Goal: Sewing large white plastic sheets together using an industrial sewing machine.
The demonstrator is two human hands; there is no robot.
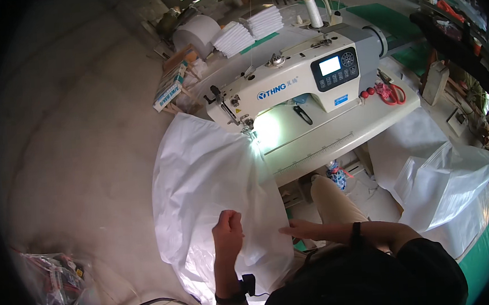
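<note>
A large white sheet [200, 172], thin and slightly shiny, hangs off the left end of a sewing machine [284, 76] toward my lap. Its gathered upper corner lies under the lit needle area [248, 130]. My left hand [228, 228] is closed in a fist over the lower part of the sheet; what its curled fingers hold, if anything, is hidden. At the sheet's right edge, the fingers of my right hand [302, 229] are pressed together on the material. Both wrists wear dark bands.
Black thread snips [303, 115] lie on the machine table [312, 150]; red-handled scissors [394, 94] rest farther right. Folded white stacks [250, 30] and a big roll [196, 34] stand behind. More white sheeting [445, 184] drapes at right. A bagged bundle [61, 284] and cable [153, 303] occupy the left floor.
</note>
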